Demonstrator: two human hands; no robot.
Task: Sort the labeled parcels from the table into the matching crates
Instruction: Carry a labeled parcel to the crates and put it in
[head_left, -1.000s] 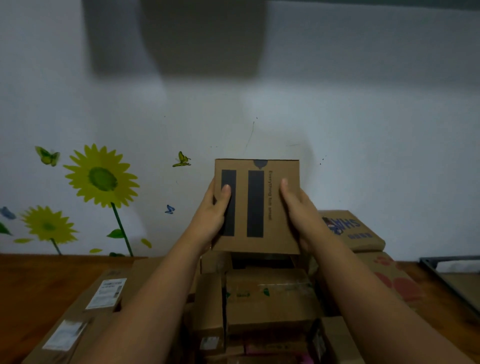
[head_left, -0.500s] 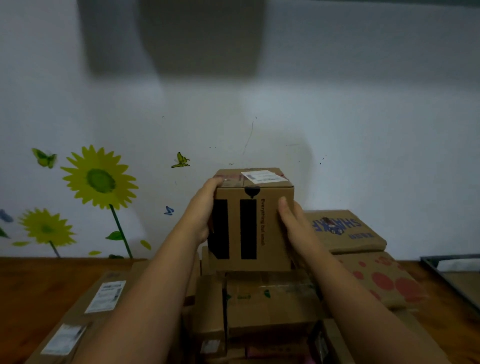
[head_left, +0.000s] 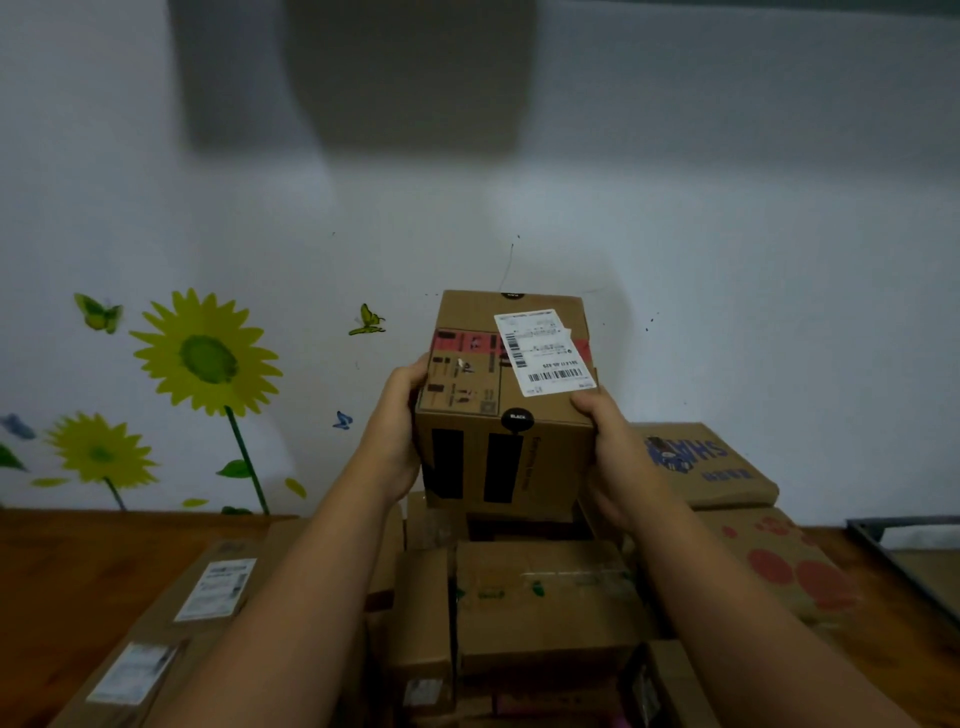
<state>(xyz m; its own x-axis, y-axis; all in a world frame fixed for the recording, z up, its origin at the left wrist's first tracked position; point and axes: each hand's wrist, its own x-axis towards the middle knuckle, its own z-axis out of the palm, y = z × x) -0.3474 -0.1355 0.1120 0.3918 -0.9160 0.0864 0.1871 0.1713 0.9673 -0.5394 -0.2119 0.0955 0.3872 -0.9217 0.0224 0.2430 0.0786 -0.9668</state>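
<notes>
I hold a small brown cardboard parcel (head_left: 506, 410) in the air above the pile, in front of the wall. Two black bars mark its near face. Its top face shows a white shipping label (head_left: 543, 351) and a red strip. My left hand (head_left: 397, 431) grips the parcel's left side with the thumb on the top edge. On the right side my right hand (head_left: 610, 447) grips it, thumb on the top corner near the label.
Several brown parcels lie piled on the wooden table (head_left: 78, 566) below my arms. A flat box with blue print (head_left: 696, 462) and one with red dots (head_left: 779, 561) lie at the right. A long labelled box (head_left: 208, 597) lies left. A dark metal frame (head_left: 893, 545) stands at far right.
The parcel has tipped toward me: a second ago only the black-barred face showed, now the top face with the shipping label is in view. Both hands kept hold of its sides.
</notes>
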